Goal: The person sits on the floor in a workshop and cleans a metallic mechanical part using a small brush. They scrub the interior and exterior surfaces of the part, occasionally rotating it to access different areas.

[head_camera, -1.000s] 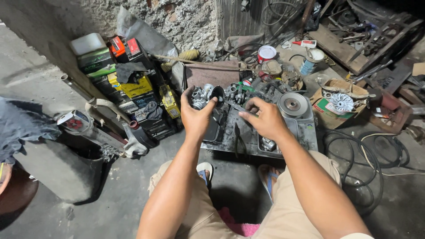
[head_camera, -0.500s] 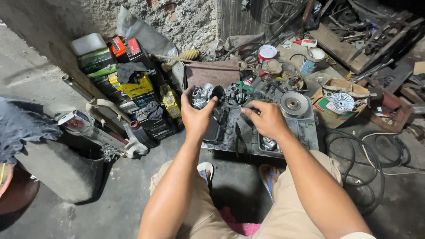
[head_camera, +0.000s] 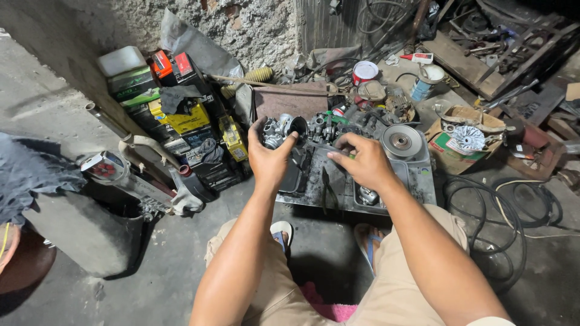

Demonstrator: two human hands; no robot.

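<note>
Since a second ago, slightly lowered and drawn nearer the body: right hand (head_camera: 364, 162), with the slim tool (head_camera: 326, 147) it pinches now hard to make out against the dark clutter. Barely shifted: left hand (head_camera: 270, 158).

Clamped in the left hand, a carburettor (head_camera: 282, 130) — small, lumpy, cast in dull silver metal with grimy dark patches. Thumb pressed on its near right side, fingertips curled over its far left edge, so most of the body peeking out above the knuckles. At its right, just beyond the thumb tip, a round black mouth, open and dark inside. Held up off the tray, tilted toward the right hand.

Right-hand fingers closed together, thumb against forefinger, in a pinch on the thin tool; its tip somewhere between the two hands, too blurred to say whether touching the carburettor.

Just beyond the right fingertips, a cluster of more greasy carburettor parts (head_camera: 329, 125) — dark and tangled. To the right of the knuckles, a round pulley disc (head_camera: 400, 140), silvery with a dark hub. Under the right palm and wrist, a dirty metal tray (head_camera: 417, 181). Left of the left hand, well apart from the fingers, stacked batteries (head_camera: 181, 115), yellow, green and black. Further right of the right hand, a cardboard box (head_camera: 462, 142) with a finned white part inside.
</note>
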